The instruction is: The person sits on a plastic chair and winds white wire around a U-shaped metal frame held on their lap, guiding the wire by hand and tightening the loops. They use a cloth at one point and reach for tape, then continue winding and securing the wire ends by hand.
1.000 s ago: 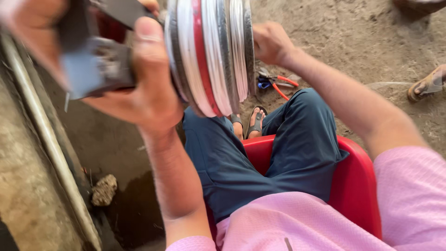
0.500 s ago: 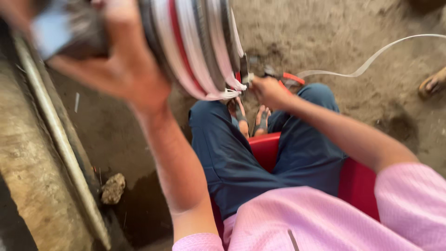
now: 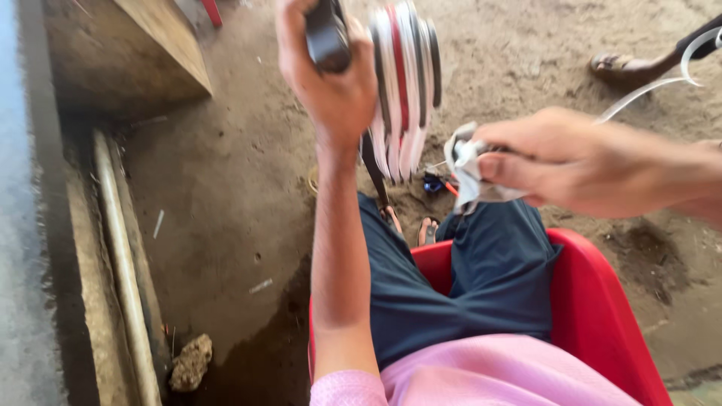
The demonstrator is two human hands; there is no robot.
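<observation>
My left hand (image 3: 331,79) is raised at the top centre, gripping a dark handle on a round reel (image 3: 406,83) wound with white and red strip and edged in dark rims. My right hand (image 3: 560,162) is to the right of the reel, pinching the crumpled white end of the strip (image 3: 465,162). A loose length of white strip (image 3: 654,83) curves away to the upper right. I sit on a red plastic chair (image 3: 594,308), in dark blue trousers and a pink top, with my sandalled feet on the dirt below the reel.
A pipe (image 3: 120,256) runs along a concrete ledge on the left, with a stone (image 3: 190,362) beside it. Red-handled pliers (image 3: 440,184) lie on the dirt floor by my feet. Another person's sandalled foot (image 3: 628,69) shows at the upper right.
The reel has shifted toward the centre of the view as the camera swung. My right hand came off the reel's far side and pulled the strip's white end out to the right.
</observation>
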